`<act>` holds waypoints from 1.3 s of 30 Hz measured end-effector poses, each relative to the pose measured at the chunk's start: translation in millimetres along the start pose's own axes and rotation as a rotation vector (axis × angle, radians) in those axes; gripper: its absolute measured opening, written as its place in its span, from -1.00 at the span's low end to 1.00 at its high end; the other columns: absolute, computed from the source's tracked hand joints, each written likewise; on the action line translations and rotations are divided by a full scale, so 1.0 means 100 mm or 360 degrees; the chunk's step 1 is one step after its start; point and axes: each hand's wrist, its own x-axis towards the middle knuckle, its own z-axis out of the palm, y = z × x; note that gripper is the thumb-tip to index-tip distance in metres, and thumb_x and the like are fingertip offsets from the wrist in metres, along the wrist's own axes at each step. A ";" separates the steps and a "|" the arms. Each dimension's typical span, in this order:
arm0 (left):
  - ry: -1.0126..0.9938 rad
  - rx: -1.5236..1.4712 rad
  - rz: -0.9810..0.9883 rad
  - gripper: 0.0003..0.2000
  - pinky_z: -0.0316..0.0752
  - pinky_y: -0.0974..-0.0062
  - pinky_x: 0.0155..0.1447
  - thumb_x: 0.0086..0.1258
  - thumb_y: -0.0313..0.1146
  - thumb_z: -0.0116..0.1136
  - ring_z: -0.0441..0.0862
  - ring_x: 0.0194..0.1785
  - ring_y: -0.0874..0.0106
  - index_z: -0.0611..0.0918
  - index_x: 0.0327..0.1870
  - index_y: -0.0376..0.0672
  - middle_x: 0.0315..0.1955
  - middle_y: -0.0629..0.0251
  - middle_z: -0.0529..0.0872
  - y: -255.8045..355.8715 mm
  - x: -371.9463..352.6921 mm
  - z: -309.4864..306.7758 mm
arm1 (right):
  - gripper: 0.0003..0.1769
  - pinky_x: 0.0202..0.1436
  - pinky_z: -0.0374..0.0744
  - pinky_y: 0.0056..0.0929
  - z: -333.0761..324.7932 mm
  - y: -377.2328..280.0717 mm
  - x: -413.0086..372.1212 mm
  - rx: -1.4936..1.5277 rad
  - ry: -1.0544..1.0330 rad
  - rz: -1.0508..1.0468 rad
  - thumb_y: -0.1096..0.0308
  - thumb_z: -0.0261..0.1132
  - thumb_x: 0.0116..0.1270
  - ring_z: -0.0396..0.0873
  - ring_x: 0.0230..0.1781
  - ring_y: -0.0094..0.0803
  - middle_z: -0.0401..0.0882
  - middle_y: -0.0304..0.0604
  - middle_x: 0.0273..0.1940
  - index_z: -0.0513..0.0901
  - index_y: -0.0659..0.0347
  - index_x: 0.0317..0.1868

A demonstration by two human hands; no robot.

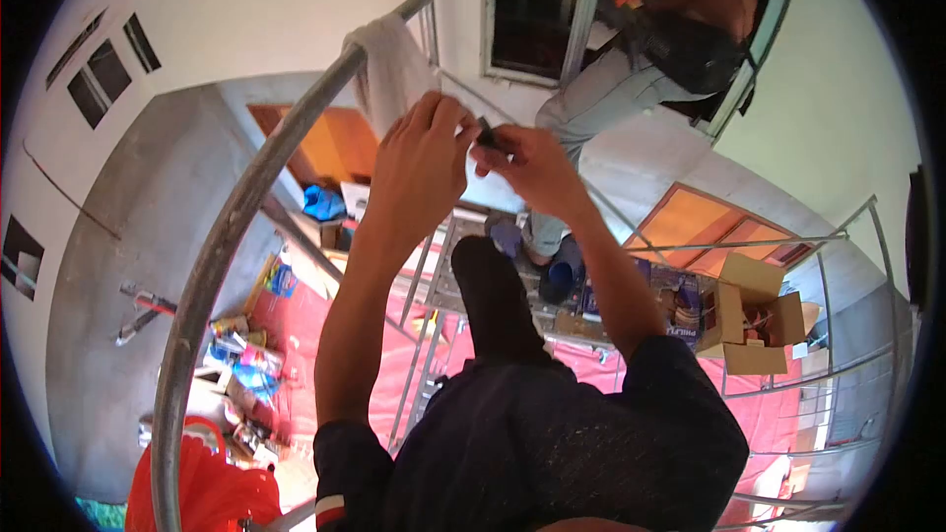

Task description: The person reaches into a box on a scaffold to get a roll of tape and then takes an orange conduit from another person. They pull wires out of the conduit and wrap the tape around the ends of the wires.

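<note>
Both arms are raised in front of me, with the hands close together. Between them is a small black piece [485,132], too small and dark to name. My right hand [537,167] pinches it from the right, fingers curled. My left hand [424,150] is closed at its other side, fingertips pressed together on its edge; part of the grip is hidden. Just behind my left hand, a pale cloth [386,64] hangs over the curved metal scaffold rail [232,207].
A co-worker [641,89] stands ahead on the scaffold planks [448,276] by a window [532,10]. An opened cardboard box [754,320] sits at the right. Far below, a red floor covering [310,355] has clutter along its left side. A red bag [197,488] hangs lower left.
</note>
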 end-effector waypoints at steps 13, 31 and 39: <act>0.0086 0.0118 0.0077 -0.86 0.51 0.11 -0.09 0.29 -0.46 0.19 0.61 -0.16 0.01 0.51 -0.19 -0.23 -0.18 0.13 0.59 -0.17 0.33 -0.03 | -0.72 -0.63 0.41 -0.48 -0.36 0.42 0.82 -0.0025 0.0183 -0.0122 0.19 0.38 0.28 0.41 -0.69 -0.61 0.59 -0.24 -0.55 0.69 0.28 -0.32; -0.0480 0.1450 -0.1416 -0.43 0.49 -0.02 0.01 0.46 0.22 -0.14 0.63 -0.04 -0.04 0.56 -0.08 -0.20 -0.14 -0.04 0.67 -0.74 -0.38 -1.30 | -0.79 -0.63 0.43 -0.61 -2.68 1.83 2.80 0.0385 0.0546 -0.0081 0.24 0.32 0.35 0.53 -0.62 -0.60 0.58 -0.31 -0.43 0.60 0.21 -0.33; -0.0426 0.1469 -0.1354 -0.36 0.51 -0.04 -0.03 0.42 0.31 -0.18 0.66 -0.12 -0.09 0.58 -0.17 -0.22 -0.24 -0.11 0.69 -0.79 -0.37 -1.27 | -0.79 -0.65 0.46 -0.63 -2.83 2.16 2.89 -0.0255 0.1120 -0.0301 0.23 0.24 0.42 0.55 -0.58 -0.60 0.54 -0.32 -0.42 0.50 0.21 -0.20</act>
